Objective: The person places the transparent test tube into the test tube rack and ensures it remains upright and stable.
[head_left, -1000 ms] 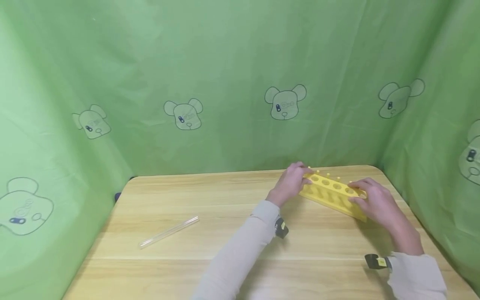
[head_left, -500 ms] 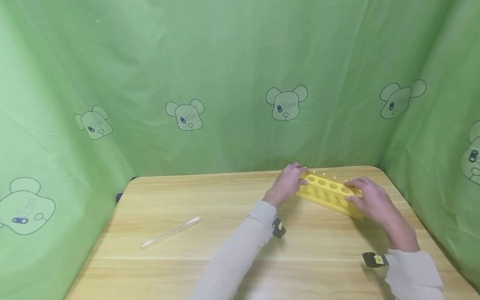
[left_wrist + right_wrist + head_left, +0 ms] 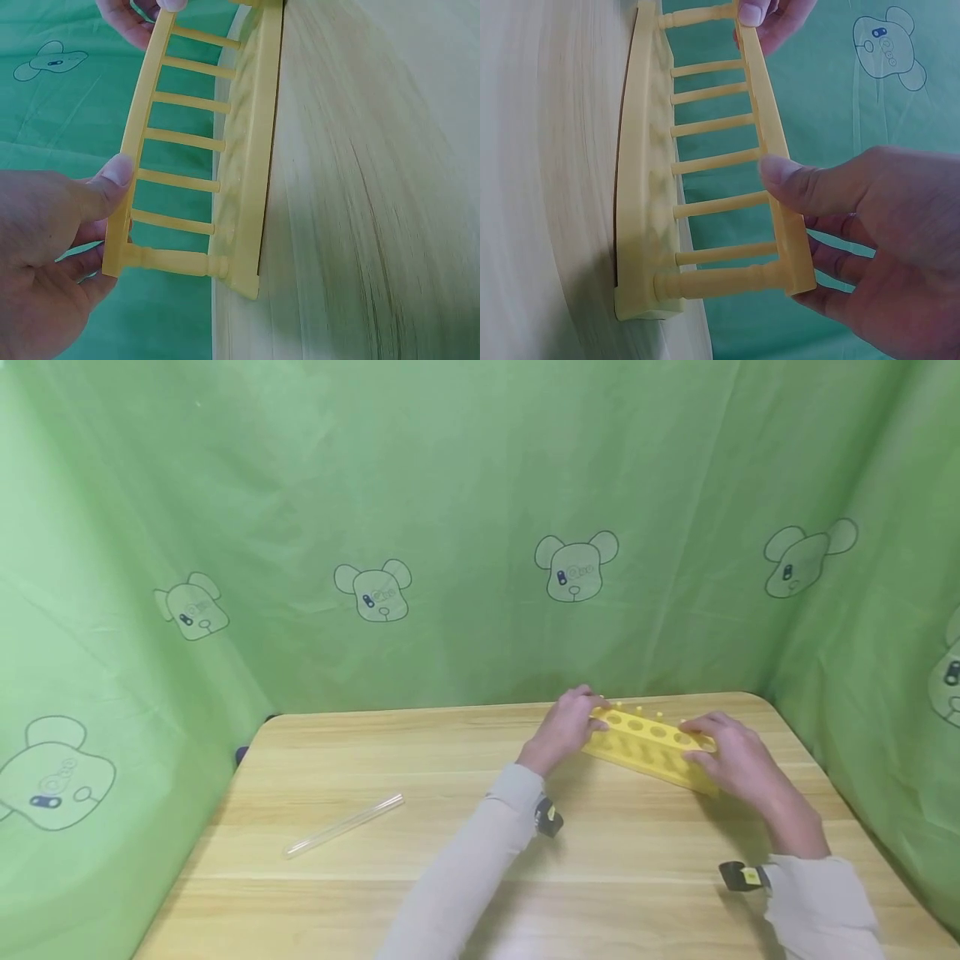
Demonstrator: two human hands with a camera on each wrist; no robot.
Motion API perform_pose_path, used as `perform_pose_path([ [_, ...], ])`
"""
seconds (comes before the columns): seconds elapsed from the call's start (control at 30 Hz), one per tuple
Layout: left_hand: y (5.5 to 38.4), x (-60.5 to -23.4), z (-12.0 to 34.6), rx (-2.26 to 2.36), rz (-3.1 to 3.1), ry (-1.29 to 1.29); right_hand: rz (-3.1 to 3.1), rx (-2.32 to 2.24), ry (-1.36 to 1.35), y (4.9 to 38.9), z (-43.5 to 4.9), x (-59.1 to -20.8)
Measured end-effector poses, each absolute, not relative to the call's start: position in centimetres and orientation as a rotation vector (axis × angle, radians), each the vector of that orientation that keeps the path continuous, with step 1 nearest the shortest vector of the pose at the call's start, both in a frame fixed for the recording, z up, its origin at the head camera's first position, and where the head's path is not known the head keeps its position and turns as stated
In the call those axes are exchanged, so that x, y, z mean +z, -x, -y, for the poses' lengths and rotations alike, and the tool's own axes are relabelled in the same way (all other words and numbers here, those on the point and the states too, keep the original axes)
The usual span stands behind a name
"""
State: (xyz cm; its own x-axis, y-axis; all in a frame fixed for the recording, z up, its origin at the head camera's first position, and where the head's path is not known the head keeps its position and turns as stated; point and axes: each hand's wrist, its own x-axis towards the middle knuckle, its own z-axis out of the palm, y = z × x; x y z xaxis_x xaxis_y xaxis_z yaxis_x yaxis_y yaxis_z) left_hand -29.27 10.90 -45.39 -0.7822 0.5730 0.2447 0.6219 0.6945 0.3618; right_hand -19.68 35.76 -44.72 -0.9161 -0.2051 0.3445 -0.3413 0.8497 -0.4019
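A yellow test tube rack (image 3: 647, 746) stands upright at the back right of the table, its holed top plate above a solid base and a row of thin pegs. My left hand (image 3: 566, 724) grips the left end of the top plate, thumb on the near edge and fingers behind. At the other end my right hand (image 3: 735, 757) pinches the same plate in like manner. In the left wrist view, the base of the rack (image 3: 251, 172) sits against the tabletop. Far to the left a clear glass test tube (image 3: 345, 827) lies on its side.
The wooden table (image 3: 450, 752) has rounded back corners. Green curtains (image 3: 465, 485) with printed bear heads close in the back and both sides, the rack near the back one. A small dark object (image 3: 241, 754) shows at the table's left edge.
Both hands have shifted the rack a little to the left across the table, keeping their grip at its two ends. The test tube has stayed where it lies.
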Motion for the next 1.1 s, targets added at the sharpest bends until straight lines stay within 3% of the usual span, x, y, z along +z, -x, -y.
perform_pose_path([
  [1.1,28.6,-46.1,-7.2,-0.782,2.785,0.855,2.743,0.732,-0.49,21.0,-32.8,-44.7],
])
